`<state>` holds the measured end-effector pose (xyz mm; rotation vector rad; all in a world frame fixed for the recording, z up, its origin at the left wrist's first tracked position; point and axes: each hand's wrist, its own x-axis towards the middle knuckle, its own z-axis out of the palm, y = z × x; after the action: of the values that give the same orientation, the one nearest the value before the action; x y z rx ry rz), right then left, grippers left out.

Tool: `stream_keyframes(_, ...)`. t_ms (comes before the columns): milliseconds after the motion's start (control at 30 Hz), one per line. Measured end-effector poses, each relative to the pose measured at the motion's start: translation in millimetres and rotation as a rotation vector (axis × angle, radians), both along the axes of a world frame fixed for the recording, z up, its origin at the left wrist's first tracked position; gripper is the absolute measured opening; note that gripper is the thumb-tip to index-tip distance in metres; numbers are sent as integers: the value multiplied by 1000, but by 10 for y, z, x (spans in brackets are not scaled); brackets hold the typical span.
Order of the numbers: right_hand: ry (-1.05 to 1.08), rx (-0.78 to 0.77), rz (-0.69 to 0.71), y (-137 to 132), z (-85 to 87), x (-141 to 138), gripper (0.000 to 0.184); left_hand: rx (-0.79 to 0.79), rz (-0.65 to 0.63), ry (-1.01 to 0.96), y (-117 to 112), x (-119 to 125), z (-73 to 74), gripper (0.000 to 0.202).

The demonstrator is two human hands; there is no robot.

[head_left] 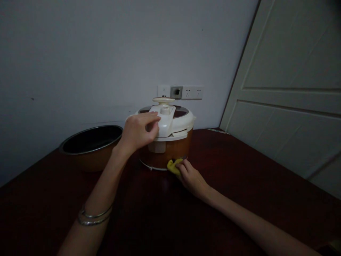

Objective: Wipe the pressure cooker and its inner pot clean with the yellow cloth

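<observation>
Rice cooker [173, 147] upright, white lid band [165, 126] running toward you; your left hand [137, 131] half-curled beside it, hold unclear; right hand [193, 177] pinching yellow cloth [172, 167]

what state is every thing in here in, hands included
cooker: upright
lid: down on the cooker
pot: upright, uncovered, inside too dark to tell
yellow cloth: bunched, against the cooker's lower front
right hand: closed on the cloth
left hand: half curled, at the lid, contact unclear
double socket: no plugs in it
</observation>
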<state>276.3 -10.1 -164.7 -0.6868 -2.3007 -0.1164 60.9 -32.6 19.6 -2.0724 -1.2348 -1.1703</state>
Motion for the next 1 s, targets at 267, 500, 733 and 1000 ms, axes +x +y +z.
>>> stream_keyframes(267, -248, 252, 148, -60, 28, -869, 16, -6, -22, -2, 1, -3, -2, 26)
stream_keyframes(500, -234, 219, 146, -47, 44, -1428, 19, -4, -39, 10, -2, -10, -11, 25)
stream_keyframes(733, -259, 376, 294, 46, 14, -645, 25, -11, -58, 7, 2, -18, -7, 26)
stream_keyframes(1000, -265, 438, 135, 467, 179, 721, 33, -5, -68, -56, 6, -8, -14, 25)
